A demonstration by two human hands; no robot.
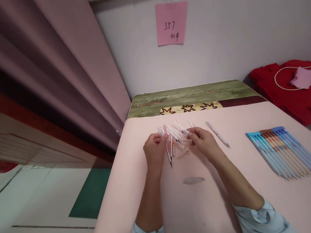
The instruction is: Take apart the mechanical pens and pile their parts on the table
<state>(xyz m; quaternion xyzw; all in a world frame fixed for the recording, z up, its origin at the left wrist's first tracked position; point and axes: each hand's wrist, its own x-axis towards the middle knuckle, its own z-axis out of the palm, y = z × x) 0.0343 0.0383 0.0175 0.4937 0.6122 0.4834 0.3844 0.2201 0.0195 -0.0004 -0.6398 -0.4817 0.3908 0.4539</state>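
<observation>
My left hand is closed in a pinch at the left side of a loose pile of pen parts. A pale pinkish, see-through pen part shows at its fingertips. Across the pile, my right hand pinches a white pen refill between thumb and fingers. Several more white refills with dark tips lie crossed between the hands, among clear pieces. Closer to me, a translucent pen part lies alone. A whole pale pen rests just right of my right hand.
Pens with blue, brown and violet-blue tops lie in a neat row on the right of the pink-covered table. A green patterned surface shows at the far end. A curtain hangs left; red cloth lies right.
</observation>
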